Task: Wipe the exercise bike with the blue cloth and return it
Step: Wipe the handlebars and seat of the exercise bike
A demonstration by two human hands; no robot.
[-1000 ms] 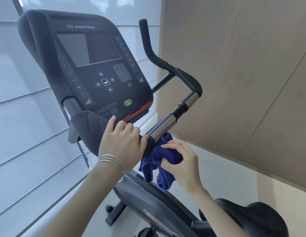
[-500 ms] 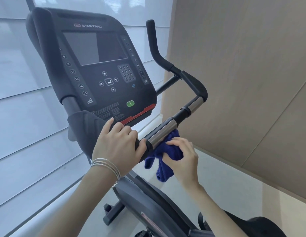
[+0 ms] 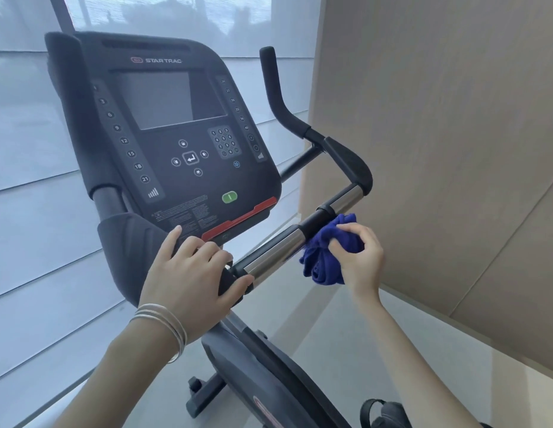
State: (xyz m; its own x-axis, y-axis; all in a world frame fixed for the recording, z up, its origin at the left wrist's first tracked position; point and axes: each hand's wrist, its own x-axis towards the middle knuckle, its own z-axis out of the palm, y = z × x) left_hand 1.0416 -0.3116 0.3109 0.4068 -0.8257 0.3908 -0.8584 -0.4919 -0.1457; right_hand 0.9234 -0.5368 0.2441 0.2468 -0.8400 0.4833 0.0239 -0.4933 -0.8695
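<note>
The exercise bike point(image 3: 253, 366) stands before a pale window blind point(image 3: 37, 211), with a tan panelled wall point(image 3: 438, 149) to its right and a grey floor point(image 3: 330, 350) beneath. Its black Star Trac console point(image 3: 176, 134) faces the camera, screen dark, with a green button point(image 3: 229, 197) near the lower edge above a red strip.

The left hand point(image 3: 192, 273) is clenched round the handlebar point(image 3: 275, 251) at its black inner end, just below the console; the fingers curl over the top and the thumb wraps across the near side, its tip beside the first chrome section; thin silver bangles point(image 3: 164, 325) circle that wrist.

The right hand point(image 3: 358, 257) grasps the blue cloth point(image 3: 324, 251), which is bunched into a wad. The fingers curl into its folds from the right, and a loose end hangs down below the palm. The cloth sits against the near underside of the handlebar, at the black collar between the two chrome sections, further out along the bar than the left hand; the two hands are apart, with the first chrome section bare between them.

Beyond the outer chrome section the bar bends into a black padded corner, then rises into an upright grip point(image 3: 275, 97) beside the console.
</note>
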